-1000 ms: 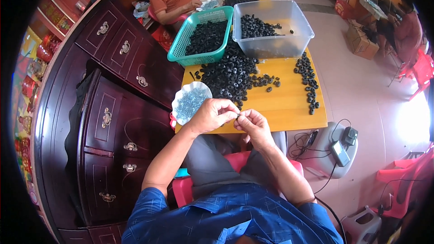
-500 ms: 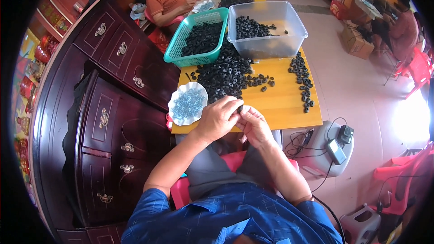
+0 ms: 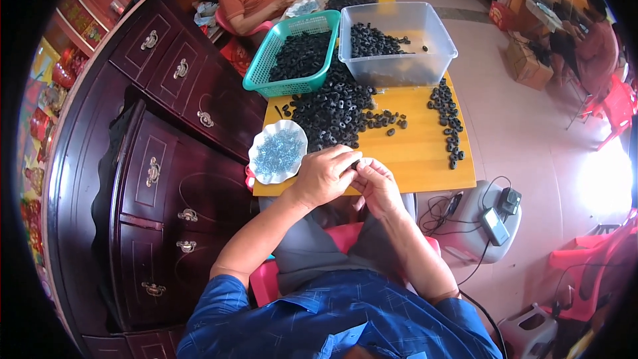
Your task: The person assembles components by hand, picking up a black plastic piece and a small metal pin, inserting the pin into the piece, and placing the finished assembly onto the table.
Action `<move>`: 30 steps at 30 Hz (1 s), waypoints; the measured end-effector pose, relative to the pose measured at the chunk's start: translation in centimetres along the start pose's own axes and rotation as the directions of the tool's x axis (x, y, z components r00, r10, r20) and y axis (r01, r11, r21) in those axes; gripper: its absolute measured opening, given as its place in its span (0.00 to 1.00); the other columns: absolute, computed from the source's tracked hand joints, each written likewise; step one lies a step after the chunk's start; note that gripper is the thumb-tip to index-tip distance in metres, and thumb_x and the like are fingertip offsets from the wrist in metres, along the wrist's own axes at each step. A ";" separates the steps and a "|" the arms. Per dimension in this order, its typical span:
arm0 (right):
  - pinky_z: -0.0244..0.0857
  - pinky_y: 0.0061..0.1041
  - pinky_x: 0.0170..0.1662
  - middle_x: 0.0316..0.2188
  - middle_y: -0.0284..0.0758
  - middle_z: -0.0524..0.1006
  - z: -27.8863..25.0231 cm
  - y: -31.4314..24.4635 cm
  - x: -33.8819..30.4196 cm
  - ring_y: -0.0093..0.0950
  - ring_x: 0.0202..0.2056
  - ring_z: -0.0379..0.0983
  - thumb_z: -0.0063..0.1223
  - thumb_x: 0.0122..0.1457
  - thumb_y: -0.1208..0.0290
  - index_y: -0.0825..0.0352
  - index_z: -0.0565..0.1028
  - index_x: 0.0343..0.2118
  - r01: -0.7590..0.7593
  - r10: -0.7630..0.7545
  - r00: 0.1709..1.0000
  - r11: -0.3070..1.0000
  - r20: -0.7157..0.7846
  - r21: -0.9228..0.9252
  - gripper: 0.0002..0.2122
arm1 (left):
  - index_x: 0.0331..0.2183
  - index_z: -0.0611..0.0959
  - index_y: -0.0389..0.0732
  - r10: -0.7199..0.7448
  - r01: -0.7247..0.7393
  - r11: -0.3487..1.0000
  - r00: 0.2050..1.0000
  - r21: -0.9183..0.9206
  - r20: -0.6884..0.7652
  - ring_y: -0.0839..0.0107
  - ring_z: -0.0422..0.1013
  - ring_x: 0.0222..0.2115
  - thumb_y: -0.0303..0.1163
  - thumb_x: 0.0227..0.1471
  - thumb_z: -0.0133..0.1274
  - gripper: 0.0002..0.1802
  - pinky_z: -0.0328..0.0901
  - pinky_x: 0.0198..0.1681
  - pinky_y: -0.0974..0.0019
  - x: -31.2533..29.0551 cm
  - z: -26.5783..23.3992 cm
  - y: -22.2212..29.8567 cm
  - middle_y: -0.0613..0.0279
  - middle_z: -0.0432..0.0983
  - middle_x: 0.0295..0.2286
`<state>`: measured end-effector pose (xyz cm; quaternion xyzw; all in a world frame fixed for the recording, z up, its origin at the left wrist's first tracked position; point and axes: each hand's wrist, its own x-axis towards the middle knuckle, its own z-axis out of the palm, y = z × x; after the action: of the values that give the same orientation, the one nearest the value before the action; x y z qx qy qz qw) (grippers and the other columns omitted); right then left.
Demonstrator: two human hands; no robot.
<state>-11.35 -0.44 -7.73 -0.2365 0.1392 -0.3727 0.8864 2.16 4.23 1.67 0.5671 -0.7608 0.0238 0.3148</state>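
Observation:
Close together over the table's near edge, my left hand (image 3: 325, 176) and my right hand (image 3: 377, 185) both pinch one small black plastic piece (image 3: 355, 165). Fingers cover most of it. To the left of my left hand sits a white scalloped dish (image 3: 256, 153) filled with small clear-bluish pieces (image 3: 279, 151). Beyond my hands spreads a heap of black oval pieces with holes (image 3: 335, 116). A row of similar black pieces (image 3: 453, 126) runs along the table's right side.
A green basket (image 3: 256, 70) and a clear plastic bin (image 3: 399, 66), both holding black pieces, stand at the yellow table's (image 3: 412, 166) far end. Dark wooden drawers (image 3: 159, 179) flank the left. A grey stool (image 3: 475, 246) carries a device and cables. Two other people sit farther off.
Both hands stay together at the table edge, with slight finger movement around the black piece. The whole view has shifted a little; the objects on the table look unchanged.

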 end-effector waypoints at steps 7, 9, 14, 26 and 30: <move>0.73 0.24 0.42 0.33 0.34 0.78 -0.3 0.8 0.2 0.25 0.35 0.77 0.48 0.65 0.69 0.65 0.73 0.40 -0.016 0.014 0.999 0.999 -0.030 -0.042 0.06 | 0.36 0.81 0.39 -0.125 0.131 0.990 0.986 -0.057 0.110 0.60 0.77 0.28 0.26 0.43 0.59 0.13 0.71 0.30 0.62 -0.6 -0.2 -0.9 0.58 0.78 0.30; 0.72 0.22 0.41 0.34 0.33 0.79 -0.1 0.7 0.0 0.23 0.34 0.77 0.48 0.65 0.69 0.65 0.73 0.40 -0.039 0.034 0.996 0.997 -0.083 -0.064 0.06 | 0.39 0.81 0.38 -0.294 0.335 0.913 0.936 -0.232 0.196 0.68 0.75 0.24 0.28 0.47 0.60 0.15 0.70 0.27 0.66 -0.8 -0.2 -2.1 0.58 0.77 0.27; 0.70 0.19 0.38 0.35 0.32 0.79 0.6 0.0 -0.4 0.19 0.32 0.75 0.49 0.65 0.69 0.63 0.73 0.40 -0.099 0.074 0.982 0.985 -0.173 -0.141 0.06 | 0.45 0.79 0.32 -0.601 0.679 0.385 0.699 -0.626 0.388 0.82 0.65 0.16 0.27 0.53 0.51 0.17 0.64 0.18 0.76 0.1 -0.9 -9.3 0.67 0.73 0.23; 0.68 0.15 0.39 0.34 0.28 0.79 0.6 -0.3 0.4 0.14 0.32 0.73 0.49 0.65 0.68 0.61 0.74 0.38 -0.115 0.095 0.987 0.981 -0.126 -0.159 0.05 | 0.54 0.73 0.37 -0.371 0.409 0.818 0.913 -0.404 0.172 0.80 0.72 0.29 0.24 0.52 0.52 0.26 0.68 0.33 0.76 9.9 0.7 -13.1 0.62 0.78 0.35; 0.68 0.16 0.41 0.33 0.28 0.79 0.2 -0.3 0.2 0.15 0.33 0.72 0.50 0.65 0.68 0.62 0.74 0.38 -0.120 0.109 0.989 0.986 -0.095 -0.118 0.05 | 0.51 0.76 0.41 -0.028 0.059 0.989 0.976 -0.138 0.216 0.57 0.75 0.31 0.27 0.51 0.51 0.22 0.70 0.37 0.59 13.7 6.1 -7.4 0.53 0.77 0.33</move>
<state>-11.29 -0.67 -7.41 -0.2656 0.2142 -0.3217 0.8832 3.75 -12.40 1.30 0.5589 -0.7772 -0.0993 0.2717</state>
